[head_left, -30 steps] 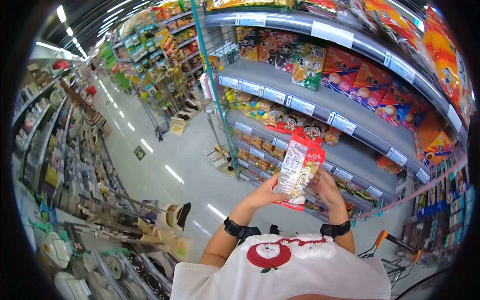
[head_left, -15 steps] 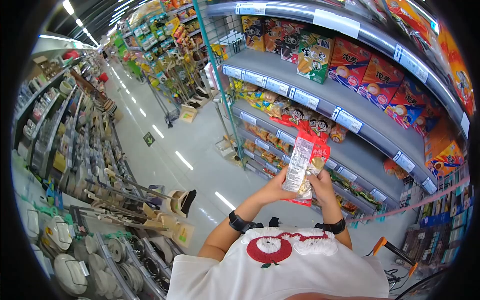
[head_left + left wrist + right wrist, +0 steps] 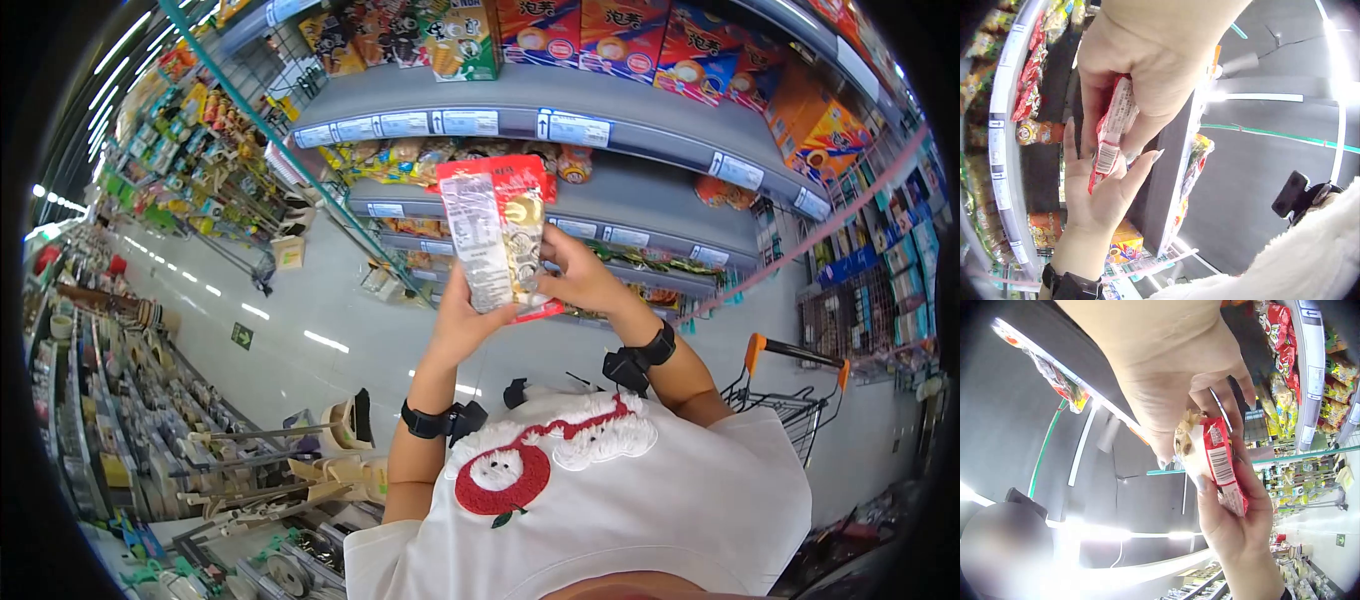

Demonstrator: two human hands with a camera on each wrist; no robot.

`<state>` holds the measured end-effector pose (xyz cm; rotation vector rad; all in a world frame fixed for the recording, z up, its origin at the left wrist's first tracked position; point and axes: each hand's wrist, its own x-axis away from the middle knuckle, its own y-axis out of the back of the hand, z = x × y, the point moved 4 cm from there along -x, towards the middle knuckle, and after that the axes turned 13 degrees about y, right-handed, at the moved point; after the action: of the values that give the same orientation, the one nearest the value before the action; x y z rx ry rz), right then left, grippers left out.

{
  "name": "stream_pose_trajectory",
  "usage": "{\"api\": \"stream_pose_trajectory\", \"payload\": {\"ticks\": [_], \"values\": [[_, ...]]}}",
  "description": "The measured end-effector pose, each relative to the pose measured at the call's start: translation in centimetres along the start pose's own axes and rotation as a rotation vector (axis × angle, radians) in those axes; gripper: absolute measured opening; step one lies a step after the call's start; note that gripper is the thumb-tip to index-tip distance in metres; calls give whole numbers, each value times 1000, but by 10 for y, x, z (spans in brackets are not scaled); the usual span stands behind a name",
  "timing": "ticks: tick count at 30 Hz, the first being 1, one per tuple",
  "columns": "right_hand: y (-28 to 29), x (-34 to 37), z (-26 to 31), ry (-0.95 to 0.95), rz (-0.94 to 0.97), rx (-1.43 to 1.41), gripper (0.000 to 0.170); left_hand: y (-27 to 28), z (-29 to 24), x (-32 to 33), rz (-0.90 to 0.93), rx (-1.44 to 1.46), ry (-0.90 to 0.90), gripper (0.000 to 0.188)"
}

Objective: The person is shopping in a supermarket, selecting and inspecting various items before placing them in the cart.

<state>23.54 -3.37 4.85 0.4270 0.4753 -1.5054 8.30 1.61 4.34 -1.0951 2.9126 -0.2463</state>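
A red snack packet (image 3: 478, 240) with a printed white panel and a see-through window stands upright before the shelves in the head view. My left hand (image 3: 462, 325) grips its lower left, thumb across the front and fingers behind. At the packet's right side is my right hand (image 3: 588, 282), its thumb tip overlapping the window edge. The left wrist view shows the right hand (image 3: 1094, 203) with palm spread and thumb raised beside the packet (image 3: 1121, 115). A barcode shows on the end of the packet (image 3: 1221, 465) in the right wrist view.
Snack boxes (image 3: 540, 35) line an upper shelf (image 3: 400, 95) with price labels. Bagged snacks (image 3: 395, 160) lie one shelf lower. An orange-handled cart (image 3: 800, 352) stands at the right. Household goods (image 3: 120, 380) and brooms (image 3: 345, 425) fill the left side, beside a tiled aisle (image 3: 290, 300).
The head view has swung to the right, and the packet appears farther left and more face-on. The right thumb has shifted from the packet's front to its right edge. The left hand keeps its grip.
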Motion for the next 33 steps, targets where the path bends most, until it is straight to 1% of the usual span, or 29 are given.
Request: {"api": "stream_pose_trajectory", "payload": {"ticks": [1, 4, 7, 10, 13, 16, 19, 22, 25, 28, 33], "values": [[-3, 0, 4, 6, 33, 9, 63, 0, -3, 0, -5, -10, -19, 68], [-5, 3, 7, -20, -34, -9, 61, 0, -9, 1, 21, -32, -40, 68], [-6, 7, 9, 10, -77, 17, 60, -4, -12, 3, 30, -15, -30, 67], [-8, 11, 9, -41, -131, 5, 56, -6, -8, 4, 27, -8, -10, 66], [-9, 12, 11, -31, -167, -1, 53, -5, -4, 3, 33, 3, 6, 66], [-10, 14, 8, -129, -192, -99, 50, -5, 2, 3, 37, 14, 7, 66], [-11, 14, 9, -98, -207, -103, 47, -7, -1, 4, 28, 31, -11, 66], [-11, 16, 6, -125, -162, -125, 45, -7, -1, 6, 16, 40, 14, 66], [-13, 16, 8, -149, -176, -123, 40, -4, 3, 6, 22, 45, 24, 67], [-15, 16, 8, -166, -221, -173, 40, -6, -1, 8, 14, 60, 24, 67], [-17, 15, 10, -174, -231, -178, 39, -5, 2, 9, 35, 129, 24, 66]]}}
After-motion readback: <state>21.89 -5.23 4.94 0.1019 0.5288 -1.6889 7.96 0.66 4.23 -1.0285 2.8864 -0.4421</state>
